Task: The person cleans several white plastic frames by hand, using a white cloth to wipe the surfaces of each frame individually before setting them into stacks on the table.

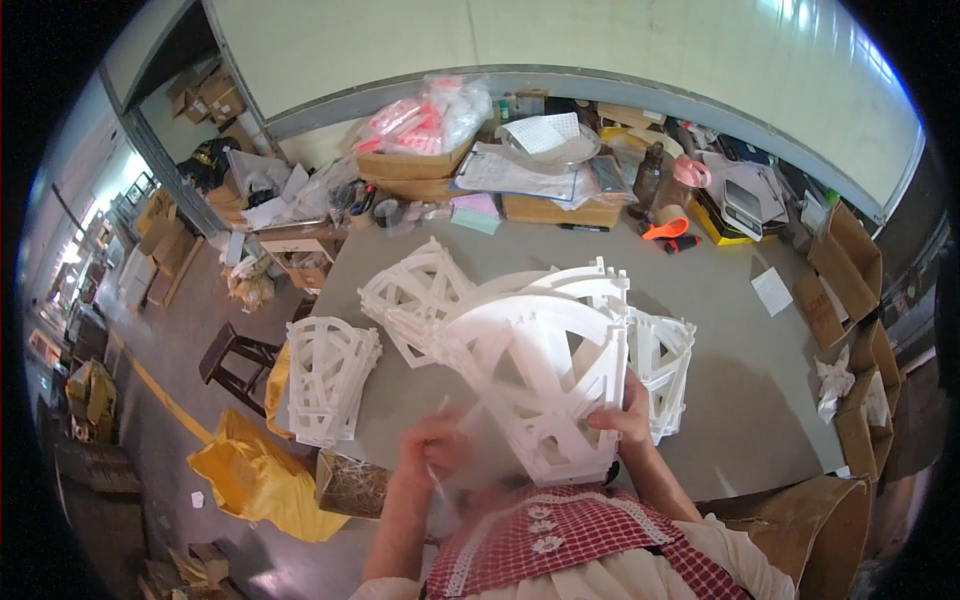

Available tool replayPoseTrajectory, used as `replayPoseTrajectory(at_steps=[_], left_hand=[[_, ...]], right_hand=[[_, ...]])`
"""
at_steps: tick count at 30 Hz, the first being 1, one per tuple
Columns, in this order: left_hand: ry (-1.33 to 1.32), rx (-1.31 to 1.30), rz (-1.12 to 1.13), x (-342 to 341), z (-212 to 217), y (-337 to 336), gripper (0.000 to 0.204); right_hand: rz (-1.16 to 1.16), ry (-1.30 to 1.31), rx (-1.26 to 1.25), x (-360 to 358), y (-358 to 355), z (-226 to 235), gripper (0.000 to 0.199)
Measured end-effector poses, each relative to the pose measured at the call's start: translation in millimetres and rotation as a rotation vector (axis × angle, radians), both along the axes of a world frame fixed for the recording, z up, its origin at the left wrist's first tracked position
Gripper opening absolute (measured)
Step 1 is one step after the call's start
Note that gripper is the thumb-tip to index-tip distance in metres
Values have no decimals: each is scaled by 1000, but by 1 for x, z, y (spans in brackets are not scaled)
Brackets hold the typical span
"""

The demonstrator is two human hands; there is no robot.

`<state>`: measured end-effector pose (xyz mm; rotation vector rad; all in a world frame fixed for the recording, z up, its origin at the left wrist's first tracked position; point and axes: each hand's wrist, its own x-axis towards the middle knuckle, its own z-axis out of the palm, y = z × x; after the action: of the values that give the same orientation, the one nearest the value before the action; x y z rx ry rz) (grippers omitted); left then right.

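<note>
My right hand (625,415) grips the right edge of a white fan-shaped plastic part (535,345) with cut-out openings, thumb in front. The part stands tilted up close to my apron. Left of its narrow end, my left hand (435,445) is closed and smeared by motion. A thin pale thing shows at its fingers, too blurred to name. Similar white parts lie in stacks: one stack (415,295) behind to the left, another stack (332,380) at the table's left edge, and a further stack (662,365) partly hidden behind my right hand.
The grey table (740,400) bears cartons, papers, a clipboard (520,172), an orange scoop (665,230), a pink-lidded bottle (685,180) and plastic bags (430,120) at the back. Open cartons (845,265) line the right side. A yellow sack (260,480) and a stool (235,355) stand left.
</note>
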<state>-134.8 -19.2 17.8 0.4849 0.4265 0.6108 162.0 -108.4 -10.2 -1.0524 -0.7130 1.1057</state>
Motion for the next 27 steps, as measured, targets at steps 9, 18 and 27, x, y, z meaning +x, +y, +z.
replayPoseTrajectory(at_steps=[9, 18, 27], left_hand=[[905, 727, 452, 21, 8, -13, 20], [1418, 1291, 160, 53, 22, -18, 28], [1305, 1214, 286, 17, 3, 6, 14]], right_hand=[[-72, 14, -43, -6, 0, 13, 79], [-87, -130, -23, -5, -1, -4, 76], [-107, -101, -114, -5, -3, -1, 72]])
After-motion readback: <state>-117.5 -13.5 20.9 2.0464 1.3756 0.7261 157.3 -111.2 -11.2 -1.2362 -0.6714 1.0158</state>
